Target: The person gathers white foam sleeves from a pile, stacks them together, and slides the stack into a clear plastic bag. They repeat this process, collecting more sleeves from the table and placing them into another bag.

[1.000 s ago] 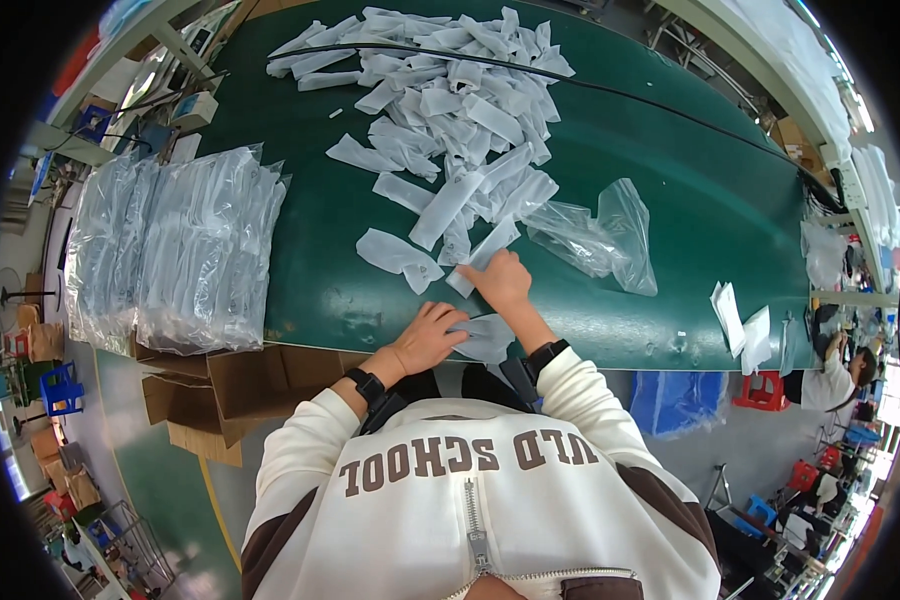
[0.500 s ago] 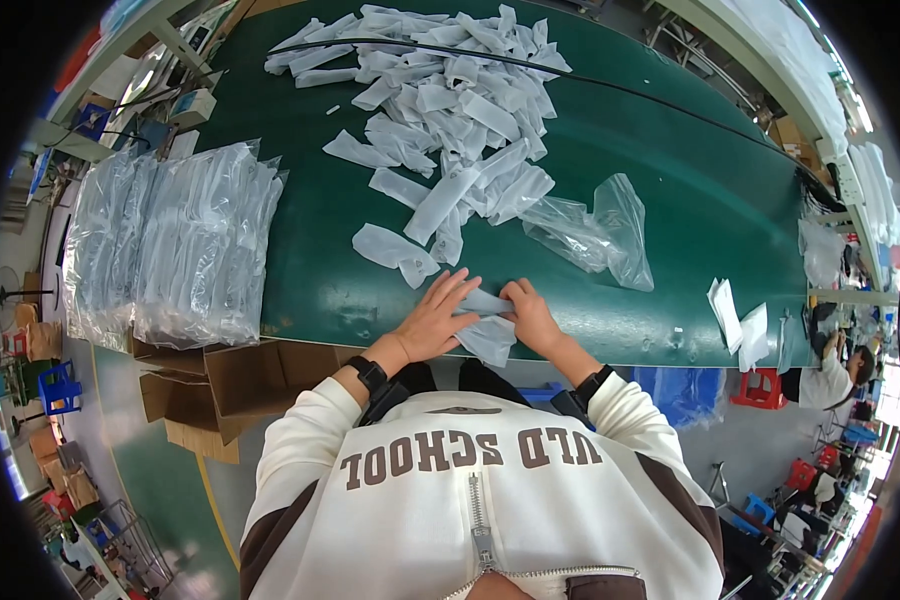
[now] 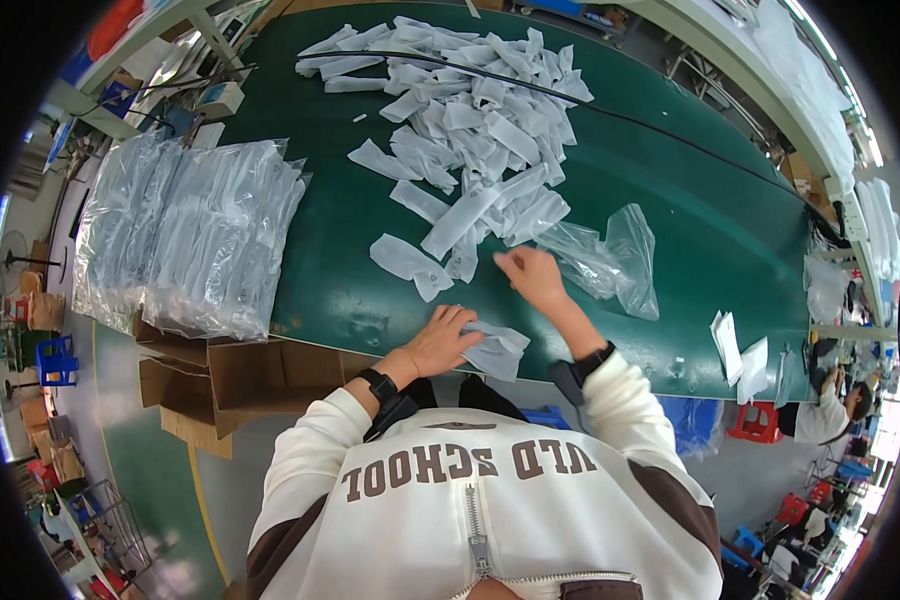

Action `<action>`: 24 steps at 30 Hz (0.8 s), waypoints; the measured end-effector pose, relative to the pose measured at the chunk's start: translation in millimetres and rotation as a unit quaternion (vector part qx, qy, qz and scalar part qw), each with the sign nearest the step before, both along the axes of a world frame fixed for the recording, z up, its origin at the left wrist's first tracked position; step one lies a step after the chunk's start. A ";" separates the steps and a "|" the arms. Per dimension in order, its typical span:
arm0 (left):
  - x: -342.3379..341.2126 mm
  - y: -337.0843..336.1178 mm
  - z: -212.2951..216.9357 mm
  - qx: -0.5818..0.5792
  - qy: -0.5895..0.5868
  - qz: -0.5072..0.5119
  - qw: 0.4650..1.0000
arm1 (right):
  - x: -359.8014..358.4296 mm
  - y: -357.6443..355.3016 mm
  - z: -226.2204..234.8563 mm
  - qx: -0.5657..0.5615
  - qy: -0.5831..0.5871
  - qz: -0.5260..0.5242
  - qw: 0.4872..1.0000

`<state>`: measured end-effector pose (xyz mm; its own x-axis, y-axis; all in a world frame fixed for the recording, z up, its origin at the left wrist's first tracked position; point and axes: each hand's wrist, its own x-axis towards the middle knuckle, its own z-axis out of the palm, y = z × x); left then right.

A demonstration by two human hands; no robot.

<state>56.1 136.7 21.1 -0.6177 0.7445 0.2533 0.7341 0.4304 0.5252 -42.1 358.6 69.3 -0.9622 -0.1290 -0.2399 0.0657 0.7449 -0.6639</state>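
Observation:
My left hand (image 3: 440,342) rests at the near edge of the table, its fingers closed on a frosted white plastic bag (image 3: 500,352) that spreads out to its right. My right hand (image 3: 533,277) is raised over the table between that bag and the heap, fingers curled together, with nothing visible in them. Just beyond my left hand lies a loose frosted bag (image 3: 408,262). Farther off, a large heap of similar frosted bags (image 3: 495,130) covers the middle of the green table (image 3: 670,160). A clear plastic bag (image 3: 625,265) lies crumpled to the right of my right hand.
Packed clear bags (image 3: 195,235) stand in a thick stack at the left. Open cardboard boxes (image 3: 270,385) sit below the near edge. A black cable (image 3: 660,125) crosses the table. White folded pieces (image 3: 740,360) lie at the right, near a seated person (image 3: 825,410).
My right hand has let go of the frosted bag and moved up and away toward the heap. My left hand keeps the bag near the edge. The whole view has shifted slightly.

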 end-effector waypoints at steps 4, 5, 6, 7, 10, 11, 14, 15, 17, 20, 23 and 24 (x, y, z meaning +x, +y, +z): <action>2.7 1.9 -6.0 -0.011 0.000 0.013 1.000 | -35.6 -78.8 -23.1 0.075 0.011 -0.111 0.991; 1.6 4.1 -7.4 -0.012 0.013 0.013 1.000 | -39.2 -88.7 -32.7 0.119 0.071 -0.152 0.979; 3.8 2.1 -10.7 -0.016 0.023 0.020 0.999 | -39.8 -98.1 -39.4 0.117 0.072 -0.147 0.980; 5.0 0.6 -10.3 -0.019 0.034 0.026 0.999 | -39.7 -105.9 -41.4 0.105 0.092 -0.152 0.978; 7.2 -0.3 -9.7 -0.020 0.025 0.029 0.999 | -41.8 -114.1 -44.9 0.082 0.136 -0.159 0.974; 6.7 -0.3 -9.8 -0.020 0.020 0.027 0.999 | -43.9 -109.6 -44.8 0.093 0.132 -0.139 0.977; 6.1 0.3 -6.6 -0.017 -0.008 0.031 0.999 | -47.1 -88.3 -47.4 0.117 0.123 -0.095 0.981; 4.6 1.1 -4.9 -0.016 -0.023 0.028 0.999 | -47.9 -78.9 -48.2 0.085 0.120 -0.104 0.984; -1.5 5.0 -1.7 -0.003 -0.041 0.030 0.999 | -48.6 -53.9 -47.9 0.022 0.114 -0.127 0.985; -1.2 -0.4 -1.3 0.014 -0.089 0.052 0.995 | -36.0 -30.4 -7.4 -0.074 0.022 -0.086 0.993; -6.0 -4.7 0.6 0.000 -0.091 0.016 0.996 | -19.4 4.4 21.2 -0.092 0.017 -0.004 0.996; -8.4 -3.7 2.5 0.001 -0.092 0.010 0.996 | -13.5 18.5 27.5 -0.063 0.060 0.060 0.994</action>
